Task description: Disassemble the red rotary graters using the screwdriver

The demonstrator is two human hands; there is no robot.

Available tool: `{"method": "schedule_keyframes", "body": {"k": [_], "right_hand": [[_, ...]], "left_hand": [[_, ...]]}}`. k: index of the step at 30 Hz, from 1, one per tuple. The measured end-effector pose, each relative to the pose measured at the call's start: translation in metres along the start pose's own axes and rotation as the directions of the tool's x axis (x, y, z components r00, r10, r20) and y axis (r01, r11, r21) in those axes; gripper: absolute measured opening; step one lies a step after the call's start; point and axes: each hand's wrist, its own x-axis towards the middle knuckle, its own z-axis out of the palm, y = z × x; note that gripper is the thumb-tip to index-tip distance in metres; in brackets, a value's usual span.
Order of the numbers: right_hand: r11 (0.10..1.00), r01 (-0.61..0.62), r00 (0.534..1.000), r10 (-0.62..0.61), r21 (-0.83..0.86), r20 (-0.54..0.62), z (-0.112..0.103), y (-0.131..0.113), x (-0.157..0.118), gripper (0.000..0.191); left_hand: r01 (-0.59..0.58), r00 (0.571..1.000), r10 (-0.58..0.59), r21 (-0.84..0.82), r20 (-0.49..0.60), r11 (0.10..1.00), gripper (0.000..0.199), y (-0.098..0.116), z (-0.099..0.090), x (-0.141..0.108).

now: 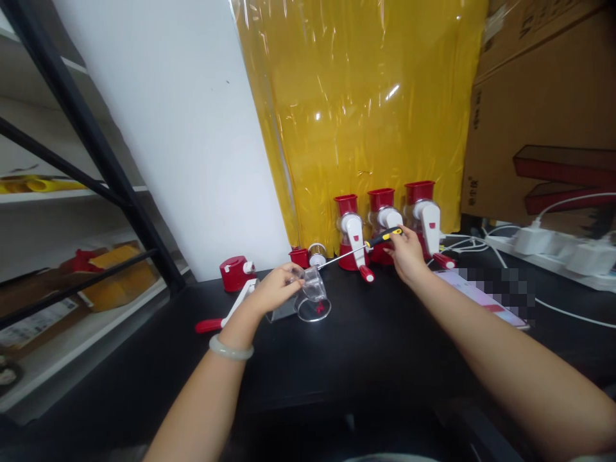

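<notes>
My left hand (278, 287) is closed on a clear plastic housing (314, 286), whose round open end is tilted toward me over the black table (375, 359). In my right hand (408, 254) is a screwdriver (384, 237) with a black and yellow handle, pinched near the handle's end. Its long shaft slants down to the left, and the tip is at the top of the clear housing. Behind the housing are a drum (317, 252) with a white end and a small red part (298, 257).
Three red and white crank graters (353, 231) stand at the back. A red base (235, 274) and a white crank with a red handle (210, 326) lie left. At right are a phone-like device (481, 298), a power strip (572, 263) with cables, and a cardboard box (543, 115).
</notes>
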Motion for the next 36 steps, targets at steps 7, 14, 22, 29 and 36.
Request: {"method": "schedule_keyframes", "body": {"k": [7,14,22,29,36], "right_hand": [[1.000,-0.016,0.999,0.014,0.025,0.046,0.0008,-0.0021,0.0001,0.036],[0.998,0.044,0.999,-0.044,-0.040,-0.015,0.0011,-0.0022,-0.0034,0.049],[0.998,0.041,0.999,-0.042,-0.046,-0.006,-0.0002,-0.0028,0.0006,0.039],[0.997,0.006,1.000,-0.007,-0.075,-0.013,-0.0014,-0.0011,0.0015,0.039],[0.992,0.077,0.997,-0.079,-0.097,-0.015,-0.0018,-0.0009,0.0015,0.050]], "left_hand": [[0.021,1.000,-0.021,-0.007,0.006,1.000,0.036,0.0004,-0.0003,-0.0001],[0.004,1.000,-0.004,-0.004,0.013,1.000,0.039,-0.0008,0.0001,-0.0001],[0.010,1.000,-0.010,-0.006,0.005,1.000,0.036,-0.0002,0.0004,0.0002],[0.013,1.000,-0.012,-0.004,0.003,1.000,0.035,0.0011,0.0002,-0.0002],[-0.010,1.000,0.009,0.007,0.014,1.000,0.039,0.0007,0.0002,0.0003]]}}
